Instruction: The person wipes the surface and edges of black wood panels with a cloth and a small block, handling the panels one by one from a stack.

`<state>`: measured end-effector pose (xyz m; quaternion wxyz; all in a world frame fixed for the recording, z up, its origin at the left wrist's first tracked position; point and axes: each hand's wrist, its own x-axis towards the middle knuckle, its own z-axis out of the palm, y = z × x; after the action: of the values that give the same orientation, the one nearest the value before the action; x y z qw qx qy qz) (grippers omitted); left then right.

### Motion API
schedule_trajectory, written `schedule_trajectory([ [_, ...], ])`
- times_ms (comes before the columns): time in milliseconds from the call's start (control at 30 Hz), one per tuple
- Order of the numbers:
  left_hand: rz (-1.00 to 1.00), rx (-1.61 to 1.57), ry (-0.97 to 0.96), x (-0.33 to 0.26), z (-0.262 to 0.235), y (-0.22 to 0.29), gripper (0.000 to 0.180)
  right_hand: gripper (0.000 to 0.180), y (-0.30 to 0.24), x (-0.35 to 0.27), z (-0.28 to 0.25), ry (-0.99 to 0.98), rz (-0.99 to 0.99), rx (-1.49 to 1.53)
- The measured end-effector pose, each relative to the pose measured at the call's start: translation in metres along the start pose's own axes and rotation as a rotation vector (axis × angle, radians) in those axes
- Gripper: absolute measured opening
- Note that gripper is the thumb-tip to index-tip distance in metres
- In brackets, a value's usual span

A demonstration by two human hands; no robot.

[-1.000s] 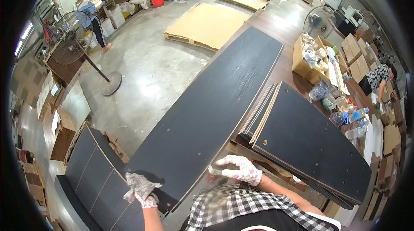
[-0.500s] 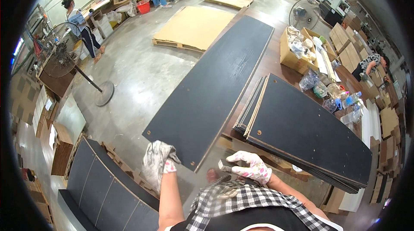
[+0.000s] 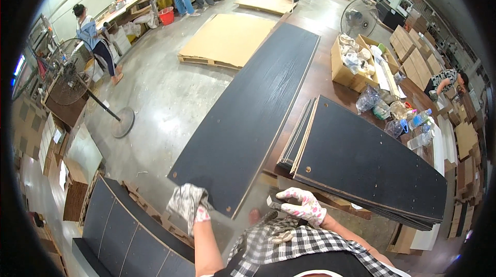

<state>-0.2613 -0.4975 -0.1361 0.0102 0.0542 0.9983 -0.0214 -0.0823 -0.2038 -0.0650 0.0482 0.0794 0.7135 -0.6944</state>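
A long black board (image 3: 248,117), with small holes near its near end, lies slanting away from me across a brown table. My left hand (image 3: 202,214), in a white glove with pink spots, is closed on a crumpled grey-white cloth (image 3: 187,200) at the board's near left corner. The cloth covers most of its fingers. My right hand (image 3: 306,208), in a matching glove, pinches a small dark block with a pale end (image 3: 273,203) between thumb and fingers. That hand is just right of the board's near edge, in front of a stack of black boards (image 3: 369,158).
Several curved black panels (image 3: 129,230) stand at the lower left. On the table (image 3: 315,80) are a carton of cloths (image 3: 351,70) and plastic bottles (image 3: 421,127). A pedestal fan (image 3: 121,122) stands left. Beyond are a pallet (image 3: 227,39) and several people.
The board and the stack sit slightly lower in the picture. My left hand stays with the cloth at the near left corner; my right hand still pinches the block.
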Motion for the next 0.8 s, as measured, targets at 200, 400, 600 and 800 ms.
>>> schedule_trajectory([
  [200,-0.026,0.024,0.088,-0.037,0.030,-0.009,0.016,0.039,0.016,0.041,0.011,-0.147,0.049,0.058],
  [400,0.033,-0.192,0.077,-0.062,0.061,0.006,0.016,0.035,0.055,0.081,0.023,-0.065,0.130,0.330],
  [600,0.113,-0.210,0.005,-0.041,0.055,0.019,0.017,0.032,0.048,0.096,0.029,0.030,0.115,0.318],
  [800,0.091,-0.143,-0.092,0.001,0.040,0.031,0.019,0.033,0.046,0.101,0.046,0.012,0.160,0.324],
])
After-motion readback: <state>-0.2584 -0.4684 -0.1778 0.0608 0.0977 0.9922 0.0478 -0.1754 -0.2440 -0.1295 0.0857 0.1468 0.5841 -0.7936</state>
